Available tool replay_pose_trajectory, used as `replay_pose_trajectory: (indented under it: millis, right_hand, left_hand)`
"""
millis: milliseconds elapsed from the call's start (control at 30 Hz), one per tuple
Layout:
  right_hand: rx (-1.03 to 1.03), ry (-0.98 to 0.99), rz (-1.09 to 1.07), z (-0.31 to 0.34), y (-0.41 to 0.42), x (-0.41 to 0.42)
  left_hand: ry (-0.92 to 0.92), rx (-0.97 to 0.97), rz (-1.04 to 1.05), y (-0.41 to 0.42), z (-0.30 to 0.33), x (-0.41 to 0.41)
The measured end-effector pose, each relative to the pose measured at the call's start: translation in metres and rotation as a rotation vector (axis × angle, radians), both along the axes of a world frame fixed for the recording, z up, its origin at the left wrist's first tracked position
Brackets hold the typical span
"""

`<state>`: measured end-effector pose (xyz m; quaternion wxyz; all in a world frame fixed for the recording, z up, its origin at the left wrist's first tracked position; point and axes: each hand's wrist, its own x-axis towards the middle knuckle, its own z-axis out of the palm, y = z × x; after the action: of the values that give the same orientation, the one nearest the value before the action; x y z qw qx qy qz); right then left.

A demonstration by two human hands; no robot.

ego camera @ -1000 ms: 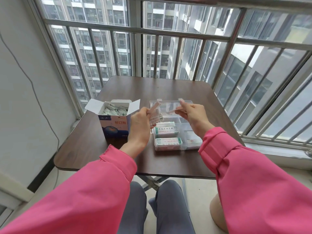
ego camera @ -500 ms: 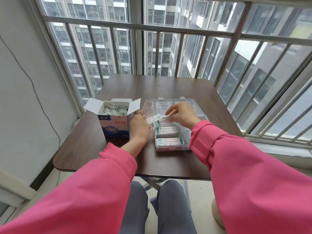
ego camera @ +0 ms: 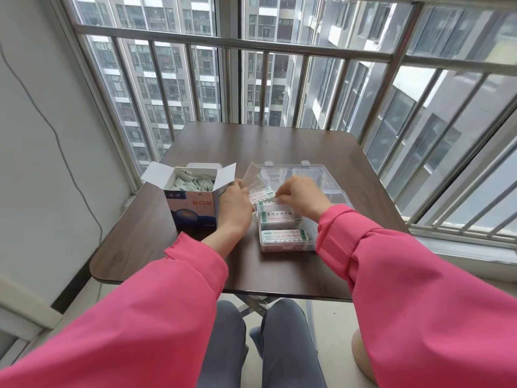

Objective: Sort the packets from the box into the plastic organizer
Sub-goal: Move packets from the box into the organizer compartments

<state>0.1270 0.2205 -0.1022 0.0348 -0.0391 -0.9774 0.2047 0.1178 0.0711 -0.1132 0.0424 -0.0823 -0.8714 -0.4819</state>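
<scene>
A pale wall (ego camera: 33, 135) with a thin cable (ego camera: 56, 135) running down it stands at the far left. Next to it, on the left part of the dark brown bench (ego camera: 279, 141), sits an open cardboard box (ego camera: 191, 211) with its flaps folded out; it is upright and full of small white and green packets (ego camera: 193, 184). Just right of the box, the left hand (ego camera: 233, 207) is raised over the bench, its fingers (ego camera: 237, 184) curled round a few packets held in hand (ego camera: 257, 189), one clear wrapper sticking up and a white strip pointing right. The right hand (ego camera: 300, 196) meets it there, fingers narrow, pinching the end of that same white strip above the clear plastic organizer (ego camera: 330, 197). The organizer lies flat on the bench just right of the box, its lid (ego camera: 293, 173) laid open toward the window. Two near compartments hold stacked packets in the organizer (ego camera: 282, 236) with green-edged labels. Both arms wear pink sleeves (ego camera: 419, 303), grey trousers (ego camera: 279, 345) show below the bench edge, and barred windows (ego camera: 279, 54) run across the back and right side
</scene>
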Motion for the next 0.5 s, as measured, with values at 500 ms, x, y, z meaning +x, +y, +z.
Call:
replay_pose_trajectory:
  millis: [500]
  right_hand:
    - [-0.740, 0.098, -0.154, 0.017, 0.006, 0.022]
  left_hand:
    - [-0.090, 0.275, -0.095, 0.010, 0.002, 0.000]
